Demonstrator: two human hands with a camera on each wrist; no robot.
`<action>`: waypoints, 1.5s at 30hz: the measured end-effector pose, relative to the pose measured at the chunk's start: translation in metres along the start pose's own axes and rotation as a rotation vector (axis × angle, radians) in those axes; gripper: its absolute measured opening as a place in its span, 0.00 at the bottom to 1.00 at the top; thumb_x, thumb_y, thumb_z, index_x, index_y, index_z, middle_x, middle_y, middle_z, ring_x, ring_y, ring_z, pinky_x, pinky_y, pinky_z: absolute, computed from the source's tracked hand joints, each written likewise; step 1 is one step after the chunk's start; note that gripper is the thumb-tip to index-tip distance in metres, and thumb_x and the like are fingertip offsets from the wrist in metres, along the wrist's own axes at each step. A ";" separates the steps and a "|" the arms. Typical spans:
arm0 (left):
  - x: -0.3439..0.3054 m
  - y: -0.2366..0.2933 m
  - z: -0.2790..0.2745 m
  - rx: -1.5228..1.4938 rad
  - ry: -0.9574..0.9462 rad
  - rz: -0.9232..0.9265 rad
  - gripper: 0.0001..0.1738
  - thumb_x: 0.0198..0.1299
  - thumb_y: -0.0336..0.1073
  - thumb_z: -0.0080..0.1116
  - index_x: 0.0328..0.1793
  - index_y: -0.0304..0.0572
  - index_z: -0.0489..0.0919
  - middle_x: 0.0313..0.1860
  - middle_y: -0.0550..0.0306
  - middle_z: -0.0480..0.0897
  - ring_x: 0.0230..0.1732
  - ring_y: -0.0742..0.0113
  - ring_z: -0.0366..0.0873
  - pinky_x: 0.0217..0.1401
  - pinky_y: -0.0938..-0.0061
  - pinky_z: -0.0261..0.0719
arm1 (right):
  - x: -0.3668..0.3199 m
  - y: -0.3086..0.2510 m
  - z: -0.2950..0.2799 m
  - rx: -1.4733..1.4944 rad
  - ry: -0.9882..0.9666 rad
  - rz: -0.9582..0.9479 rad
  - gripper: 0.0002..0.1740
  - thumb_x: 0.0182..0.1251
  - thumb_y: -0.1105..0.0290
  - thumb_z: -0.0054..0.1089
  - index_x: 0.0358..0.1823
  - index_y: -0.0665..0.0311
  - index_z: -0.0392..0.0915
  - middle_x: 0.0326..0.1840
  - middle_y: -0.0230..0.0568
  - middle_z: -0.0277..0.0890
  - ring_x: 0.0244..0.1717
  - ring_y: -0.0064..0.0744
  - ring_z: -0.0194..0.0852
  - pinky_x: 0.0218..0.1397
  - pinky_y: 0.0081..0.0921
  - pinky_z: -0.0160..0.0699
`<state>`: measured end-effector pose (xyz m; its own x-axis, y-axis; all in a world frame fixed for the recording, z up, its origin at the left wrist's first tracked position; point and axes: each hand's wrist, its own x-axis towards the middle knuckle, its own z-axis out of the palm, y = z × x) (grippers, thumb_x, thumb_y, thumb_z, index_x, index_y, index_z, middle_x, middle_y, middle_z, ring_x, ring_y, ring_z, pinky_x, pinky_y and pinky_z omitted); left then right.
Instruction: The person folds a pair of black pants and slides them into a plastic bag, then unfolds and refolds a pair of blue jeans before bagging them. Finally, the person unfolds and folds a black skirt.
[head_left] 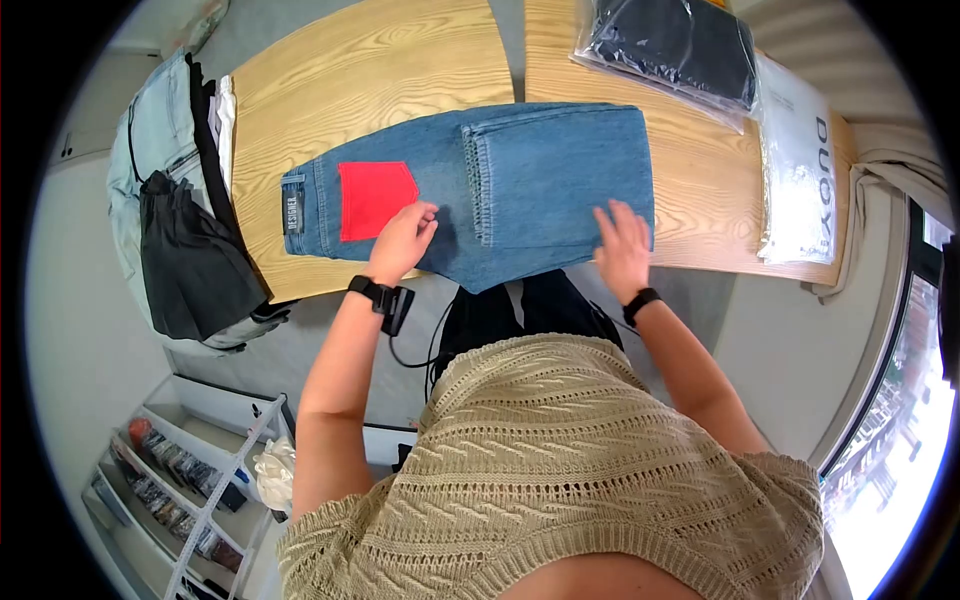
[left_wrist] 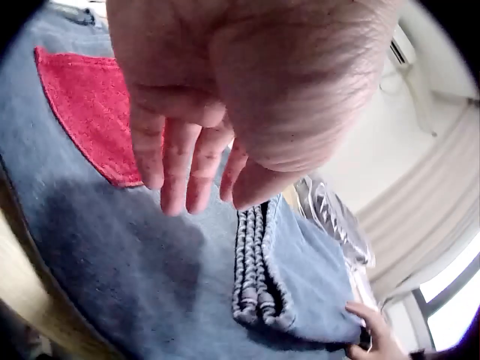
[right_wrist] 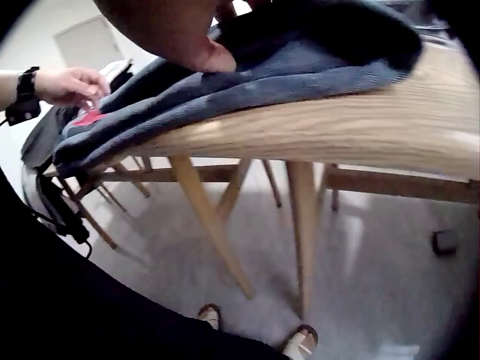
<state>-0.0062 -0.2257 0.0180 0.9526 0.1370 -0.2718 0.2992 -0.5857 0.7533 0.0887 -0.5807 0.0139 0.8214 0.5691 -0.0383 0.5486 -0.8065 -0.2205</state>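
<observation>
A pair of blue jeans [head_left: 430,140] lies across two wooden tables, waistband to the left. Its legs are doubled back, so the frayed hems [left_wrist: 255,262] lie near the middle. A red back pocket [head_left: 372,195] and a dark label [head_left: 293,212] face up. Over the denim beside the pocket is my left hand [head_left: 405,240], fingers loosely bent with nothing between them. At the folded legs' near right corner, my right hand [head_left: 625,255] rests with fingers spread. Its thumb [right_wrist: 217,58] touches the denim in the right wrist view, where its other fingers are mostly hidden.
Bagged dark clothing [head_left: 680,50] and a clear printed package [head_left: 800,170] lie on the right table. Garments, including black shorts [head_left: 190,260], hang over the left end. A narrow gap separates the tables. A shelf rack [head_left: 200,510] stands at lower left.
</observation>
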 end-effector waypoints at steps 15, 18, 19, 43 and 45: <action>-0.060 -0.001 0.075 0.607 -0.018 0.510 0.32 0.44 0.28 0.59 0.61 0.46 0.71 0.61 0.53 0.72 0.62 0.57 0.68 0.61 0.61 0.65 | 0.057 -0.093 0.045 -0.254 -0.143 -0.315 0.45 0.52 0.56 0.66 0.71 0.56 0.56 0.74 0.50 0.51 0.75 0.52 0.44 0.74 0.53 0.45; -0.057 -0.003 0.075 0.535 0.007 0.460 0.29 0.45 0.30 0.61 0.59 0.44 0.72 0.57 0.53 0.75 0.60 0.58 0.70 0.60 0.62 0.67 | 0.065 -0.085 0.033 -0.056 -0.225 -0.282 0.38 0.54 0.63 0.65 0.68 0.58 0.62 0.71 0.50 0.58 0.74 0.49 0.50 0.74 0.46 0.50; -0.055 -0.003 0.073 0.448 -0.009 0.432 0.30 0.45 0.30 0.62 0.59 0.42 0.71 0.56 0.52 0.76 0.58 0.55 0.72 0.58 0.61 0.68 | 0.069 -0.078 0.032 0.252 -0.164 -0.205 0.34 0.53 0.66 0.64 0.65 0.60 0.65 0.67 0.51 0.63 0.71 0.48 0.55 0.72 0.43 0.54; -0.002 -0.016 0.047 -0.192 -0.162 -0.031 0.14 0.61 0.40 0.51 0.36 0.33 0.75 0.40 0.44 0.77 0.45 0.44 0.73 0.48 0.61 0.70 | 0.082 -0.080 0.007 0.655 -0.217 0.324 0.27 0.55 0.69 0.63 0.57 0.61 0.67 0.55 0.53 0.74 0.57 0.51 0.70 0.60 0.44 0.67; -0.005 -0.021 0.050 -0.254 -0.166 -0.019 0.13 0.60 0.39 0.52 0.35 0.32 0.75 0.39 0.46 0.75 0.45 0.46 0.72 0.48 0.64 0.69 | 0.077 -0.087 -0.003 0.481 0.082 0.103 0.26 0.53 0.70 0.63 0.55 0.61 0.68 0.53 0.50 0.74 0.56 0.50 0.70 0.59 0.44 0.66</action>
<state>-0.0204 -0.2541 -0.0264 0.9307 0.0018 -0.3659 0.3416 -0.3627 0.8671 0.1048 -0.4668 0.0326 0.8877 0.4603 -0.0110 0.3454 -0.6816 -0.6451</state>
